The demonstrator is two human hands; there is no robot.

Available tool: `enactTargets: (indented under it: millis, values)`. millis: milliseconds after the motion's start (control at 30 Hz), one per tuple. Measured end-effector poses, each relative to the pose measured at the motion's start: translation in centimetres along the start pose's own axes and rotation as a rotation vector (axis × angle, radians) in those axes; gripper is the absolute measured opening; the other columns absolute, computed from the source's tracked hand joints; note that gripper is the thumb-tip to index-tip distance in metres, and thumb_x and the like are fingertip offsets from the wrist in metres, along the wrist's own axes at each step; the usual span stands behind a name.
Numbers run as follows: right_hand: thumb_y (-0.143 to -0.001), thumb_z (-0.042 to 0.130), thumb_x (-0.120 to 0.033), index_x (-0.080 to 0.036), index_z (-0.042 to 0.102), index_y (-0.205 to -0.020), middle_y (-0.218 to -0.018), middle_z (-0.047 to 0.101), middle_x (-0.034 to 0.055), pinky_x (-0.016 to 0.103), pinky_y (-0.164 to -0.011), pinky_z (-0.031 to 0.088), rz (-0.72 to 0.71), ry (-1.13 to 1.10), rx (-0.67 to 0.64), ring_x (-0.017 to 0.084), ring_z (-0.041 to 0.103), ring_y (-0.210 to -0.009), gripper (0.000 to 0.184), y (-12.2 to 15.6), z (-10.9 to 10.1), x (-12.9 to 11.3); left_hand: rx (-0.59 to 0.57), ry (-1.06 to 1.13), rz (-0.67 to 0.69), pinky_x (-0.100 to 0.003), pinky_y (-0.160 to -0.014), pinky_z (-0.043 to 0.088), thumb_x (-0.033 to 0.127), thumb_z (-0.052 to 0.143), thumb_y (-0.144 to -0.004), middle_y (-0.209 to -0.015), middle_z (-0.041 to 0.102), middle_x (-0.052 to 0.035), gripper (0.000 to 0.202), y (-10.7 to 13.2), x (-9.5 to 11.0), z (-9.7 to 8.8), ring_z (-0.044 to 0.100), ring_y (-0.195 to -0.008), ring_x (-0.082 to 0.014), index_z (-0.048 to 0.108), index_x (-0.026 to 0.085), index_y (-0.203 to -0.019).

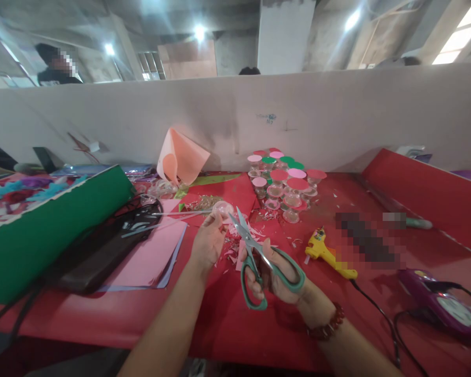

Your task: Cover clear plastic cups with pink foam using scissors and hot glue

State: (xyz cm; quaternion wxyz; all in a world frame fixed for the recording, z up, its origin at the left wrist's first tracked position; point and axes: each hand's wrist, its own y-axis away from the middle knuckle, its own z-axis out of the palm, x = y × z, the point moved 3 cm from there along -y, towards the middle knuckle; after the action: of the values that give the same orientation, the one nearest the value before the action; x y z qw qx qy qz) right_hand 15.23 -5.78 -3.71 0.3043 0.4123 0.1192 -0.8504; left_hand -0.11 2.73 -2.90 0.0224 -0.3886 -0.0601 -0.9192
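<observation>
Near the middle of the frame, a left hand (210,241) pinches a small clear round piece (224,208) between thumb and fingers; the fingertips cover part of its rim, so its full shape is hard to make out. Just to the right, the right hand (273,280) is curled through the green handles of the scissors (253,243), whose blades stand parted, their tips beside the clear piece; whether they touch it I cannot tell. Some fingers of this hand are hidden behind the handles. Pink scraps (232,250) lie under and between the hands on the red counter (227,335), partly covered by them. At upper centre-right stand clustered clear cups topped with paper discs (297,184), the front ones blocking those behind. To the right lies a yellow glue gun (325,253), next to a dark shape blurred into blocks; a purple device (441,309) is cut off by the right edge. At left, a dark case (96,259) covers part of the pink sheets (163,251), and a green board (55,230) runs out of frame. Beyond the pale partition (149,110), at upper left, a person (55,76) shows only from the shoulders up.
</observation>
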Motion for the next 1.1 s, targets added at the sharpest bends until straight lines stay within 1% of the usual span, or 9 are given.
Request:
enactTargets:
  millis: [67,200,367,500,633,733,833,933,1100]
  values:
    - [-0.087,0.05,-0.064,-0.015,0.059,-0.105,-0.07,0.061,0.0027,0.024,-0.045,0.045,-0.001,-0.004,0.005,0.013,0.056,-0.05,0.054,-0.1,-0.1,0.0,0.013,-0.029,0.023,-0.019,-0.063,0.043,0.014,0.074,-0.074,-0.072,0.063,0.0017,0.014,0.0,0.0,-0.1,0.055,-0.064,-0.0072,0.064,0.017,-0.065]
    - [-0.085,0.054,-0.065,-0.015,0.06,-0.101,-0.067,0.06,0.0008,0.023,-0.043,0.043,0.035,-0.044,0.018,0.012,0.055,-0.049,0.053,-0.2,-0.2,0.0,0.013,-0.055,0.053,-0.019,-0.063,0.045,0.013,0.073,-0.076,-0.073,0.065,0.0004,0.013,-0.2,0.0,-0.3,0.057,-0.067,-0.0083,0.066,0.017,-0.065]
    - [-0.082,0.055,-0.068,-0.016,0.059,-0.093,-0.063,0.058,-0.0009,0.022,-0.043,0.04,0.078,-0.055,0.003,0.01,0.051,-0.047,0.053,-0.2,0.4,-0.4,0.034,-0.136,0.09,-0.019,-0.059,0.043,0.015,0.073,-0.075,-0.07,0.065,-0.0001,0.013,0.0,0.2,-0.1,0.056,-0.06,-0.0077,0.066,0.016,-0.064]
    - [-0.08,0.055,-0.07,-0.017,0.059,-0.085,-0.063,0.058,-0.0003,0.023,-0.044,0.039,0.056,-0.087,0.046,0.01,0.049,-0.048,0.053,0.0,0.2,-0.8,0.039,-0.183,0.082,-0.021,-0.056,0.042,0.017,0.08,-0.068,-0.064,0.064,0.0008,0.014,0.7,0.2,0.5,0.053,-0.056,-0.0081,0.066,0.016,-0.063]
    - [-0.08,0.055,-0.069,-0.017,0.06,-0.087,-0.063,0.057,-0.0004,0.023,-0.043,0.039,0.086,-0.092,0.047,0.01,0.049,-0.048,0.053,0.0,-0.1,-0.9,0.066,-0.172,0.093,-0.02,-0.054,0.042,0.018,0.081,-0.067,-0.062,0.062,0.0025,0.016,0.8,0.1,0.5,0.051,-0.053,-0.0068,0.065,0.017,-0.063]
    - [-0.083,0.053,-0.068,-0.016,0.061,-0.093,-0.064,0.059,0.0004,0.022,-0.044,0.04,0.093,-0.046,0.061,0.01,0.051,-0.048,0.054,0.1,-0.1,-0.8,0.104,-0.16,0.066,-0.018,-0.051,0.04,0.019,0.078,-0.071,-0.064,0.063,0.0027,0.013,0.5,0.1,0.0,0.047,-0.049,-0.0053,0.066,0.017,-0.067]
    - [-0.082,0.054,-0.068,-0.016,0.061,-0.098,-0.066,0.059,0.001,0.022,-0.043,0.042,0.075,-0.025,0.05,0.011,0.052,-0.048,0.056,0.2,0.1,-0.5,0.113,-0.11,0.055,-0.018,-0.054,0.042,0.016,0.072,-0.077,-0.071,0.065,0.0022,0.012,0.2,0.3,-0.4,0.052,-0.055,-0.0062,0.064,0.017,-0.067]
    - [-0.082,0.054,-0.068,-0.016,0.061,-0.101,-0.067,0.06,0.0011,0.023,-0.044,0.044,0.05,-0.029,0.03,0.011,0.052,-0.048,0.056,0.2,0.2,-0.3,0.099,-0.064,0.04,-0.017,-0.06,0.044,0.015,0.07,-0.078,-0.073,0.066,0.0026,0.015,0.2,0.5,-0.3,0.058,-0.063,-0.0069,0.063,0.018,-0.066]
    - [-0.084,0.051,-0.069,-0.016,0.061,-0.1,-0.066,0.059,0.0009,0.022,-0.043,0.042,0.072,-0.026,0.034,0.011,0.052,-0.047,0.057,0.1,-0.1,-0.1,0.069,-0.012,-0.012,-0.018,-0.06,0.044,0.012,0.071,-0.077,-0.073,0.065,0.0032,0.017,0.4,0.4,0.0,0.058,-0.064,-0.0068,0.061,0.019,-0.065]
